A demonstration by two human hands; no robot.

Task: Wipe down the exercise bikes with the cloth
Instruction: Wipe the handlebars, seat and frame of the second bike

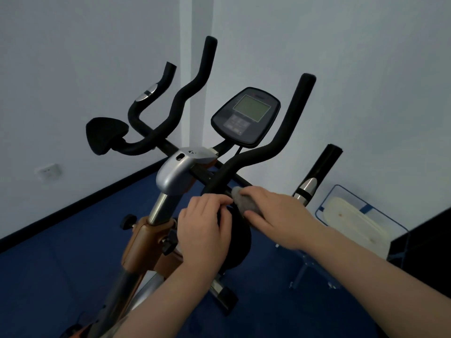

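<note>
Grey cloth bunched under right hand fingers, pressed to black handlebar base, likely scrubbing that joint. Left hand fingers curl round adjacent elbow pad, probably steadying. Console beyond fingertips.

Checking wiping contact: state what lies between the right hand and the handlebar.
In the head view, the grey cloth lies between the right hand and the black handlebar.

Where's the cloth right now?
Head view, lower centre: the cloth is under the right hand, against the handlebar beside the left hand.
</note>
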